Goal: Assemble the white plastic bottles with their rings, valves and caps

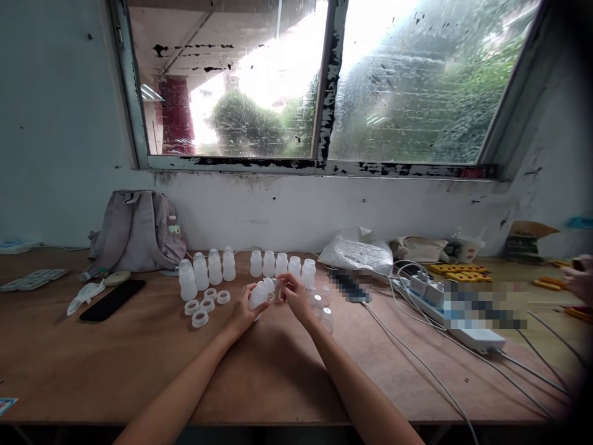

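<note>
Left hand wraps around the tilted translucent bottle.

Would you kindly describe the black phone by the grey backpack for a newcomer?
On the brown wooden table, look just in front of the grey fabric backpack. It is the flat black rectangular phone, clearly darker than its pale neighbours.
</note>
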The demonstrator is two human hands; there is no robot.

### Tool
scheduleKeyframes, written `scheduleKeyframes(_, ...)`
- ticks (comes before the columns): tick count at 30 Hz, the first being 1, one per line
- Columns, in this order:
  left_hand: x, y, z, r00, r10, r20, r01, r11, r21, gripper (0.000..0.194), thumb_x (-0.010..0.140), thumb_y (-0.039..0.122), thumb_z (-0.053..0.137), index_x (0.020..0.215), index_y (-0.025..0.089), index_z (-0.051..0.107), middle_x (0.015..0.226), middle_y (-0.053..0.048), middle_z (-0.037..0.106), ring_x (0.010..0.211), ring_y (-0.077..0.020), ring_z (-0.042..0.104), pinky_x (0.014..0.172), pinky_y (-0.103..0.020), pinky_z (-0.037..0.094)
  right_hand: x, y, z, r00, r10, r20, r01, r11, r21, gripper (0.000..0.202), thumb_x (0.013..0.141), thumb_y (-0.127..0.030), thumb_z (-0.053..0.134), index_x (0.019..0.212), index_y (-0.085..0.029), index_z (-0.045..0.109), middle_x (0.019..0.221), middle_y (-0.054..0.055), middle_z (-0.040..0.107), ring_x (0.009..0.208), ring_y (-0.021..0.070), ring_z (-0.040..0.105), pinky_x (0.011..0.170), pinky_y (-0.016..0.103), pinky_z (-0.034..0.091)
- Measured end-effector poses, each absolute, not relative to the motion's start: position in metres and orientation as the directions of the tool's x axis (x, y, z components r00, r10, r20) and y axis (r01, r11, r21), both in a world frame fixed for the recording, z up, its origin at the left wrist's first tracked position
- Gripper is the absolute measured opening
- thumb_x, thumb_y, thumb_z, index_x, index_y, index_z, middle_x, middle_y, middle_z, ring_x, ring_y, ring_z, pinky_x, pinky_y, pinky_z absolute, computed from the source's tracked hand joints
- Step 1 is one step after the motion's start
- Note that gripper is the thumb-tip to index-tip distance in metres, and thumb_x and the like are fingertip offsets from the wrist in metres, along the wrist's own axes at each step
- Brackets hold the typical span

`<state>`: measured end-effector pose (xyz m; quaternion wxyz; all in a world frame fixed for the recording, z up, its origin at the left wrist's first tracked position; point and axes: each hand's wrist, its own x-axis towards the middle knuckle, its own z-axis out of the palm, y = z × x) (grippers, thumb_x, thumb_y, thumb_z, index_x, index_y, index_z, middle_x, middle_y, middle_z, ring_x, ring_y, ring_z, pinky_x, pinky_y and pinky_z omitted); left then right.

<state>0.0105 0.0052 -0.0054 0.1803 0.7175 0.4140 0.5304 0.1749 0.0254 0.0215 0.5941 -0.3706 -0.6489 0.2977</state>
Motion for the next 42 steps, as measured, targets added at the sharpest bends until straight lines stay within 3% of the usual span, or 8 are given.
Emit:
scheduleKeyframes(4, 0.004, 0.005, -0.003, 0.114, 0.740, 0.663, 0.478, -0.625, 0.617, 0.046, 0.067, 0.034, 0.065, 0.109, 0.023, 0.049, 0.109, -0.006, 0.053, 0.102, -0.0231, 0.050, 0.090, -0.038, 0.038, 0.174, 0.022, 0.023, -0.066, 0.810, 0.583, 0.212, 0.582, -0.785, 0.014, 0.074, -0.026, 0.046, 0.080, -0.019, 0.057, 0.062, -0.001, 0.051, 0.048, 0.0091, 0.044, 0.043, 0.019, 0.036)
scheduleKeyframes(13, -0.005, 0.009, -0.005, 0.177, 0.639, 0.748, 0.694, -0.620, 0.366, 0.043, 0.071, 0.033, 0.062, 0.109, 0.022, 0.046, 0.104, -0.005, 0.058, 0.095, -0.0219, 0.055, 0.083, -0.036, 0.042, 0.174, 0.025, 0.020, -0.083, 0.795, 0.601, 0.306, 0.594, -0.744, 0.015, 0.073, -0.021, 0.043, 0.077, -0.018, 0.057, 0.063, -0.001, 0.054, 0.049, 0.0097, 0.046, 0.046, 0.020, 0.037)
scheduleKeyframes(25, -0.010, 0.010, -0.003, 0.231, 0.602, 0.764, 0.730, -0.627, 0.273, 0.035, 0.076, 0.031, 0.056, 0.109, 0.022, 0.047, 0.104, -0.005, 0.059, 0.095, -0.0227, 0.053, 0.084, -0.036, 0.039, 0.175, 0.024, 0.022, -0.092, 0.797, 0.596, 0.365, 0.584, -0.725, 0.014, 0.074, -0.027, 0.046, 0.071, -0.017, 0.056, 0.054, -0.002, 0.052, 0.046, 0.0109, 0.045, 0.046, 0.021, 0.034)
scheduleKeyframes(34, -0.011, 0.006, 0.002, 0.285, 0.596, 0.751, 0.723, -0.648, 0.240, 0.035, 0.075, 0.030, 0.057, 0.109, 0.023, 0.049, 0.105, -0.006, 0.059, 0.097, -0.0235, 0.053, 0.085, -0.036, 0.038, 0.174, 0.021, 0.023, -0.096, 0.813, 0.574, 0.402, 0.560, -0.725, 0.041, 0.077, -0.045, 0.043, 0.047, -0.019, 0.041, 0.042, -0.003, 0.039, 0.043, 0.0099, 0.035, 0.043, 0.022, 0.026)
scheduleKeyframes(42, -0.012, 0.004, 0.004, 0.322, 0.593, 0.738, 0.704, -0.671, 0.233, 0.036, 0.076, 0.032, 0.056, 0.110, 0.023, 0.049, 0.107, -0.005, 0.059, 0.099, -0.0235, 0.053, 0.085, -0.036, 0.038, 0.175, 0.022, 0.024, -0.107, 0.849, 0.517, 0.413, 0.511, -0.754, 0.048, 0.078, -0.048, 0.042, 0.041, -0.019, 0.033, 0.040, -0.005, 0.030, 0.040, 0.0079, 0.030, 0.042, 0.022, 0.021)
